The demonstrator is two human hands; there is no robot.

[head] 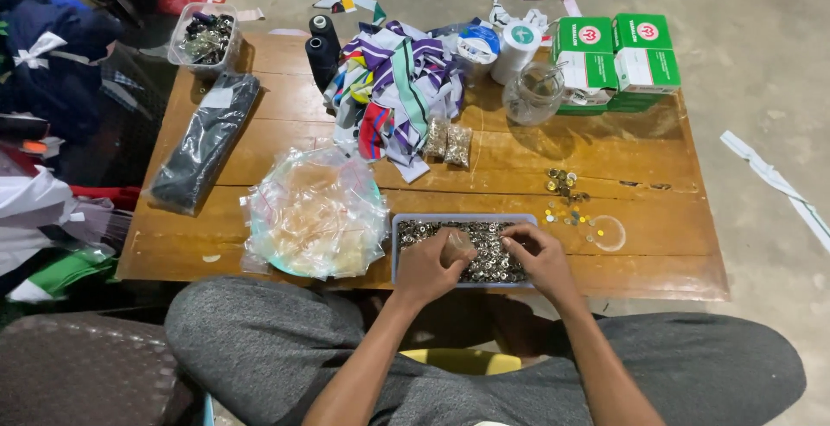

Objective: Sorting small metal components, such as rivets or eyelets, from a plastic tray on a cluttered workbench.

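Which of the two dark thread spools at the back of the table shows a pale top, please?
The rear spool, nearer the clear tub; its pale core end shows, while the front spool looks dark all over.

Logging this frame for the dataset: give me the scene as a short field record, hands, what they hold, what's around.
surface: low wooden table
left hand: holds a small clear bag over the tray
right hand: fingers in the tray's metal pieces
tray: rectangular, full of small metal rings
beside tray: pile of clear bags to its left, loose rings to its right
far side: striped fabric strips, green-and-white boxes, glass jar
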